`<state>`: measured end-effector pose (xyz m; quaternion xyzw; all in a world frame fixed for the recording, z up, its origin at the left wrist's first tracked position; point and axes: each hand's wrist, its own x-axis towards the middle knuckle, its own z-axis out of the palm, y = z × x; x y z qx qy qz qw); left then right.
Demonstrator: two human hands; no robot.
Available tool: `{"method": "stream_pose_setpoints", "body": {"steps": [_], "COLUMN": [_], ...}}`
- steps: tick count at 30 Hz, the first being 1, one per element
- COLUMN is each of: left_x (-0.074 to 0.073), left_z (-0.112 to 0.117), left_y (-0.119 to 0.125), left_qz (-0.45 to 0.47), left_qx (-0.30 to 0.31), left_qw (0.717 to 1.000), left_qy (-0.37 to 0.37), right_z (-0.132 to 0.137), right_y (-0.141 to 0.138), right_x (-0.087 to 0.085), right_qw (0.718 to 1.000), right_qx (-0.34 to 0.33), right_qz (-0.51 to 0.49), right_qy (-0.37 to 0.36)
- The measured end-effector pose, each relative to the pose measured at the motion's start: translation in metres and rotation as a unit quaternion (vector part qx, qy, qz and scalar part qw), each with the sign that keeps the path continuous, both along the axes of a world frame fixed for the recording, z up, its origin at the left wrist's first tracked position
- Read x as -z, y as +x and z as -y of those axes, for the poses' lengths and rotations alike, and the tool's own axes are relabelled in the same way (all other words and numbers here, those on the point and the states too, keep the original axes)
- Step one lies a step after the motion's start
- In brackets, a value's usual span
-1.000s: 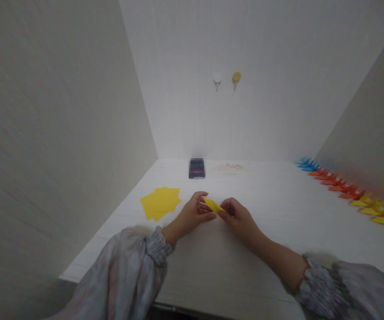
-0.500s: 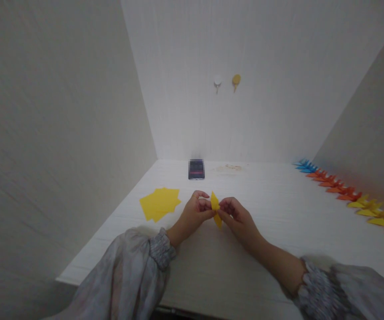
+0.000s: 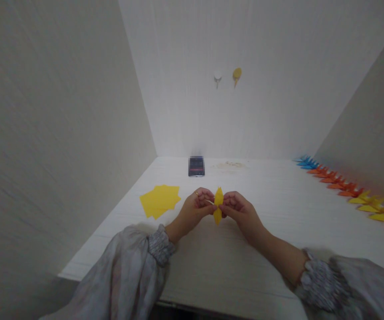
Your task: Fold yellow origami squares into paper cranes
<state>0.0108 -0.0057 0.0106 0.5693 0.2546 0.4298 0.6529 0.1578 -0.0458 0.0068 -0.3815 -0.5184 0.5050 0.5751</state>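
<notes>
A folded piece of yellow origami paper (image 3: pixel 218 196), long and narrow with pointed ends, stands nearly upright between my two hands above the white table. My left hand (image 3: pixel 196 206) pinches its middle from the left, thumb in front and the other fingers curled behind. From the right, my right hand (image 3: pixel 240 211) pinches the same spot, its thumb meeting the left thumb at the paper's waist. The fingertips behind the paper are partly hidden. Left of my left hand lies a fanned pile of flat yellow paper sheets (image 3: pixel 160 201).
A dark phone-like device (image 3: pixel 196 167), its screen blurred, lies near the back wall. Along the right wall runs a row of folded paper cranes: blue (image 3: pixel 306 162), orange-red (image 3: pixel 336 181) and yellow (image 3: pixel 378 209). Two hooks, white (image 3: pixel 217 76) and yellow (image 3: pixel 237 74), hang on the back wall.
The folded yellow paper has turned from a slant to nearly upright and shows more of its face. Both hands have shifted slightly, still pinching its middle.
</notes>
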Motion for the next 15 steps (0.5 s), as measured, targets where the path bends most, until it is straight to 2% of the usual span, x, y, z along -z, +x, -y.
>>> {"method": "stream_pose_setpoints", "body": {"steps": [15], "left_x": [-0.0055], "left_z": [0.0034], "left_y": [0.0003], "left_qz": [-0.006], "left_qx": [0.000], "left_qw": [1.000], "left_qy": [-0.015], "right_z": [0.0019], "right_y": [0.0005], "right_x": [-0.0014], "right_qw": [0.999], "right_qx": [-0.024], "right_qz": [-0.033], "right_qy": [0.031]}}
